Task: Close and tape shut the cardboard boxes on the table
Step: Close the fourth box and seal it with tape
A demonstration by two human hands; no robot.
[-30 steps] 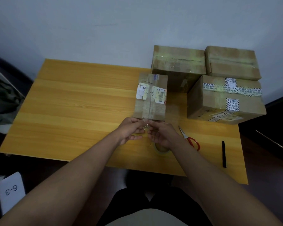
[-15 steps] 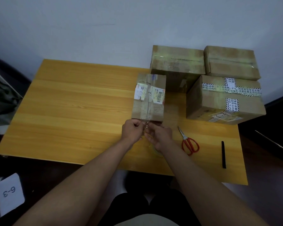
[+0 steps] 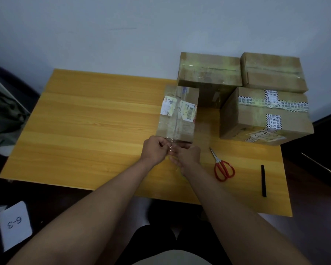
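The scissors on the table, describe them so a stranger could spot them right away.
On the wooden table, look near the front edge, right of the right hand. The scissors lie flat between that hand and a black pen; their red handles are unique here.

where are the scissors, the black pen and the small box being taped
scissors (image 3: 223, 169), head view, on the red handles.
black pen (image 3: 263, 180), head view, middle of its barrel.
small box (image 3: 177, 115), head view, middle of its taped top face.
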